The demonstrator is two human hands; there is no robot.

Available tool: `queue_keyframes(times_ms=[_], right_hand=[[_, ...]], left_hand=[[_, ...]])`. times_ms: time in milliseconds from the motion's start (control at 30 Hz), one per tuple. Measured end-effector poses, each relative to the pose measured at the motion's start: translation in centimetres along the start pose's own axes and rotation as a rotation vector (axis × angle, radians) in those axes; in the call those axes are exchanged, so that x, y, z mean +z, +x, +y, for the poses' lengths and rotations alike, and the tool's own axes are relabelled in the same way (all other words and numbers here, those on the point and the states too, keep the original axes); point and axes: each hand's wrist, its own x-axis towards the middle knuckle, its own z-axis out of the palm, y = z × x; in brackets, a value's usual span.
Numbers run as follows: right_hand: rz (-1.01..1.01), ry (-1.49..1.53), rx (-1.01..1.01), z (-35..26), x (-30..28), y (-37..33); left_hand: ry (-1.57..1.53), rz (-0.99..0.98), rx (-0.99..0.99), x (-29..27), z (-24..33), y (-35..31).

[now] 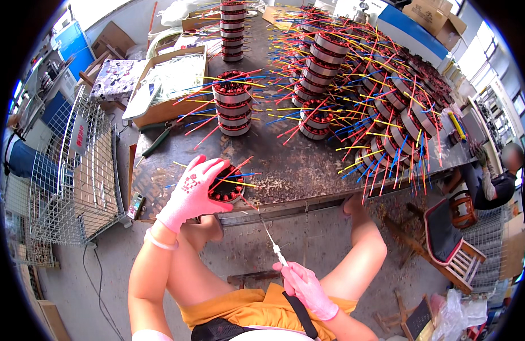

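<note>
My left hand (197, 190), in a pink glove, is closed on a motor stator (227, 187) at the table's front edge. The stator has a dark ring of windings, and red, blue and yellow leads stick out of it. My right hand (309, 288), also gloved in pink, grips a thin tool with a white handle (279, 254) in front of the table. Its slender shaft points up and left toward the stator. Whether the tip touches the stator or a lead is too small to tell.
Stators stand in a short stack (234, 108), a tall stack (233, 34) and a large pile (393, 102) with leads sticking out. Pliers (157, 139) lie beside a cardboard box (171, 108) of white pieces. A wire cart (75, 170) stands left; a chair (444, 233) and a person (492, 184) are right.
</note>
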Motion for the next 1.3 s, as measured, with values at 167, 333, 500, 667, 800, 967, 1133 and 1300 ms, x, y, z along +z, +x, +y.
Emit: queue_keyframes(times_ms=[167, 333, 500, 667, 800, 967, 1133, 1300], right_hand=[[-0.031, 0.064, -0.042, 0.9, -0.3, 0.6], [-0.022, 0.040, -0.020, 0.5, -0.2, 0.6], [-0.016, 0.039, -0.003, 0.5, -0.3, 0.7], [-0.005, 0.015, -0.017, 0.7, -0.5, 0.5], [-0.005, -0.034, -0.037, 0.3, -0.4, 0.4], [-0.009, 0.009, -0.023, 0.1, -0.2, 0.4], [-0.003, 0.001, -0.003, 0.0, -0.2, 0.1], [-0.017, -0.015, -0.052, 0.8, -0.6, 0.4]], left_hand=[[-0.010, -0.009, -0.005, -0.4, 0.2, 0.2], [-0.020, -0.043, -0.029, -0.7, 0.9, 0.7], [-0.016, -0.029, -0.024, -0.4, 0.5, 0.6], [-0.024, -0.039, -0.037, -0.5, 0.9, 0.7], [-0.007, -0.043, -0.028, -0.5, 1.1, 0.8], [-0.001, -0.038, -0.026, -0.4, 1.1, 0.8], [0.008, -0.050, -0.027, -0.3, 1.0, 0.7], [0.003, -0.051, -0.025, -0.3, 1.1, 0.9]])
